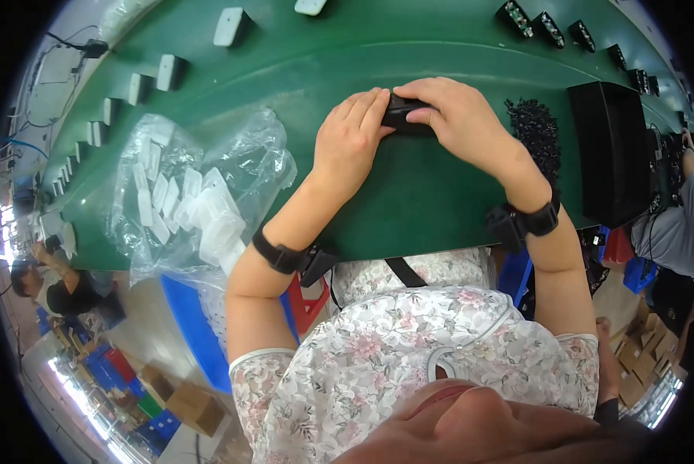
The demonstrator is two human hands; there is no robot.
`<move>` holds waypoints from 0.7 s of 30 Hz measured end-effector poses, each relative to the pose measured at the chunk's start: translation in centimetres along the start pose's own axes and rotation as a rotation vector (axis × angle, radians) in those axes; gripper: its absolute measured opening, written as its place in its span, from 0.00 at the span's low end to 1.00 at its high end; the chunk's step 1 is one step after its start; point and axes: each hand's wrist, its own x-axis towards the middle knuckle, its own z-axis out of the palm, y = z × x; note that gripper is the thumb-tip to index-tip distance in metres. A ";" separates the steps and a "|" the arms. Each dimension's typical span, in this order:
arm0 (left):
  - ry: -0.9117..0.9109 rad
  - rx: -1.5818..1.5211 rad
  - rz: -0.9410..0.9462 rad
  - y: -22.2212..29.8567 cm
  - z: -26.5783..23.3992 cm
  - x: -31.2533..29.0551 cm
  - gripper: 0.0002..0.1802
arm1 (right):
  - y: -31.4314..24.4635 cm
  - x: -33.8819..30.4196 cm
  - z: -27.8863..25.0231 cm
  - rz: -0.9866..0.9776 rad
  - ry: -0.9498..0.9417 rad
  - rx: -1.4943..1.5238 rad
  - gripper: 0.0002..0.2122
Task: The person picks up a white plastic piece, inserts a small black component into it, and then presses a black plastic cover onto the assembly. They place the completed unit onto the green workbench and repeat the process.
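Between my two hands, above the green table [409, 193], is a small black plastic housing [403, 114]. My left hand [352, 135] closes on its left end, fingers together along the top. My right hand [457, 116] grips the right end, with the thumb pressed on its near face and the fingers along the far edge. Much of the housing is hidden under the fingers. To the right of my right hand lies a pile of small black parts [534, 135]. Left of my left hand, a clear plastic bag [266, 155] lies open with several white plastic pieces [161, 193] in it.
A black bin [606, 151] stands at the right. White-topped units [231, 27] line the far left, and black housings with circuit boards [548, 29] line the far right. A blue crate [196, 325] sits below the table edge. Other people work at both sides.
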 end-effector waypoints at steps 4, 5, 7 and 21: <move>0.019 -0.325 -0.261 -0.1 -0.3 0.9 0.20 | -0.6 0.0 -0.5 0.233 0.071 0.598 0.17; 0.010 -0.516 -0.439 0.2 -0.4 0.9 0.17 | -1.0 -0.6 -0.6 0.221 0.087 0.626 0.18; 0.004 -0.686 -0.511 1.0 -1.0 0.9 0.15 | -1.6 -1.6 -0.6 0.121 0.157 0.556 0.20; -0.142 -0.967 -0.560 3.3 -0.2 4.8 0.14 | -0.6 -3.5 -2.7 0.241 0.311 0.296 0.19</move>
